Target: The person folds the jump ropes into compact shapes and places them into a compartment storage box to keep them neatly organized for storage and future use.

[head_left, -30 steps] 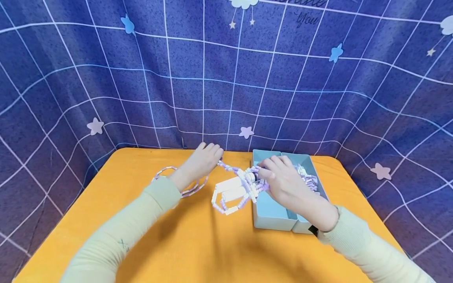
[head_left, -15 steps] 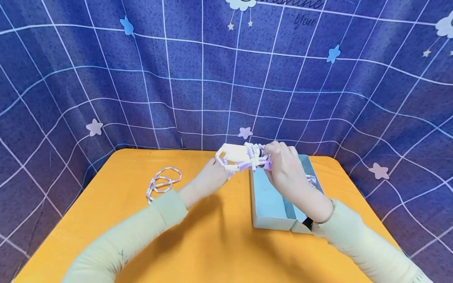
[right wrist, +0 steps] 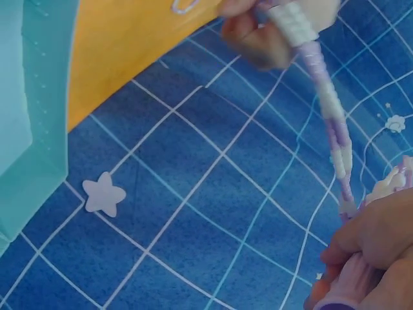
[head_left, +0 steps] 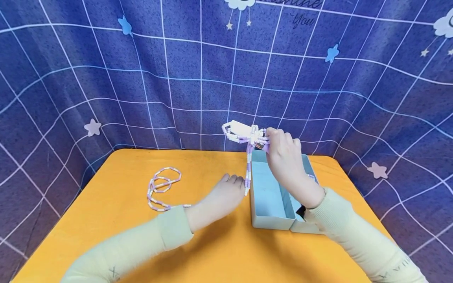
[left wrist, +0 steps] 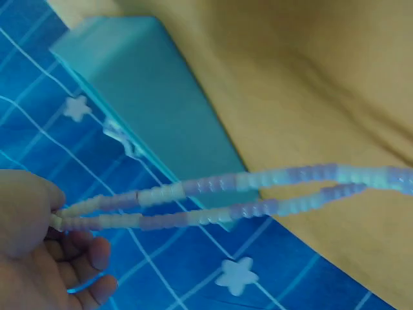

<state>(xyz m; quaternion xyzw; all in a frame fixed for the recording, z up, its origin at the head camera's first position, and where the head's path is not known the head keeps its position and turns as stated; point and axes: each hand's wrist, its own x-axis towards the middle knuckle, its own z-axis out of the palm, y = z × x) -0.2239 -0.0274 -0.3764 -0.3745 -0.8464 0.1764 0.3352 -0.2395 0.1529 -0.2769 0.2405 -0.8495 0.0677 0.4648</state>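
Note:
My right hand point(head_left: 286, 157) grips a bundled beaded jump rope point(head_left: 253, 137) in purple and white, lifted above the box's far end. A pale handle point(head_left: 240, 129) sticks out of the bundle to the left. In the right wrist view, a pale purple handle point(right wrist: 352, 278) shows within the right hand point(right wrist: 387, 242). From the bundle a doubled beaded strand point(head_left: 248, 165) runs down to my left hand point(head_left: 224, 196). The left wrist view shows the left hand point(left wrist: 29, 232) pinching the end of this doubled strand point(left wrist: 219, 184) between thumb and fingers.
A light blue two-compartment box point(head_left: 272, 223) stands on the orange table point(head_left: 219, 251), partly under my right arm. More beads lie in its right compartment, mostly hidden. A loose beaded rope point(head_left: 153, 192) lies coiled on the left. A blue patterned curtain point(head_left: 198, 98) hangs behind.
My right hand has raised the bundle up and away. The left hand has moved right and nearer, drawing the strand downward and uncovering the coiled rope on the table.

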